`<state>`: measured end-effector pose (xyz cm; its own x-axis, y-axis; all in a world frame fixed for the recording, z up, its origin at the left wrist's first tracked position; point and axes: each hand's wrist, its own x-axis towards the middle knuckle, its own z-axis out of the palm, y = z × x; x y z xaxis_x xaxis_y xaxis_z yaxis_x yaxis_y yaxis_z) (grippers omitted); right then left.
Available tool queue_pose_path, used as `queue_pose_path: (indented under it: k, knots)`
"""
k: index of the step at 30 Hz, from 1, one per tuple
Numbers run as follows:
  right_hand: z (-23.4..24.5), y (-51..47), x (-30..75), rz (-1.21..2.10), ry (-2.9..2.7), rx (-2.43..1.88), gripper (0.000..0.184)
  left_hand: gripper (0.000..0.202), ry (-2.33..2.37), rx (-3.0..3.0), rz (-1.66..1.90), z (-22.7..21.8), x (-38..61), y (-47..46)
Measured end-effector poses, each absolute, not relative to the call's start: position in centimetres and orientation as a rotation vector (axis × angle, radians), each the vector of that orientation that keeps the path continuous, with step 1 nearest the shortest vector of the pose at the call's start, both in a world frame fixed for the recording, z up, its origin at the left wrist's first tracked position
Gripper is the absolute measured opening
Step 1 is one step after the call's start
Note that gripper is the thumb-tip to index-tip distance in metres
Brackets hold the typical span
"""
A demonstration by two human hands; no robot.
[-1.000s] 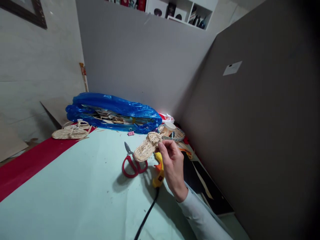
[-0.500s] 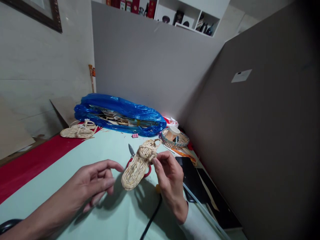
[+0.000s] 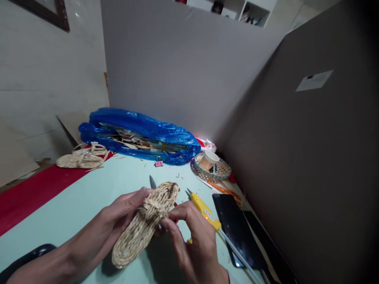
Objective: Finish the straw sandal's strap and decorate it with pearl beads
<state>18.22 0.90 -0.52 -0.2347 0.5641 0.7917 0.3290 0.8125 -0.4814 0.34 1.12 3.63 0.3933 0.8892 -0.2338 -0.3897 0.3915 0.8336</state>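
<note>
A small woven straw sandal (image 3: 134, 236) is held tilted above the table, its knotted strap facing up. My left hand (image 3: 114, 221) grips it from the left, with the thumb at the strap and the other fingers partly hidden beneath. At the right edge of the strap, my right hand (image 3: 195, 240) pinches the sandal between thumb and forefinger. Scissors (image 3: 152, 182) lie behind the sandal, mostly covered, one blade showing. Yellow-handled snips (image 3: 204, 207) rest on the table just beyond my right hand.
Another pair of straw sandals (image 3: 79, 159) lies on the red cloth (image 3: 35, 189) at left. A blue plastic bag (image 3: 142, 122) of dry strips stands at the back. To the right are a woven basket (image 3: 226, 169) with a paper cup (image 3: 211, 158), a pink binder clip (image 3: 159, 162) and a black tablet (image 3: 233, 225).
My left hand has closed on the sandal, which has come nearer and lower. My right hand has shifted its pinch to the strap's side. The yellow snips have come into view.
</note>
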Motion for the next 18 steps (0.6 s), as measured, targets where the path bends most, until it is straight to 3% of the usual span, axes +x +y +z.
queue_pose_path:
  k: [6,14,18]
  knots:
    - [-0.3,1.4,19.1,0.213,-2.0,-0.643,0.009,0.059,0.927,0.967,0.742,2.5,-1.0,2.6]
    - [1.4,1.9,20.2,0.033,-2.049,-0.804,0.023,0.043,0.828,0.901,0.581,0.5,-2.6,2.9]
    - [1.2,2.1,20.0,0.203,-2.216,-0.754,0.026,0.03,0.807,0.872,0.49,0.1,-2.3,3.1]
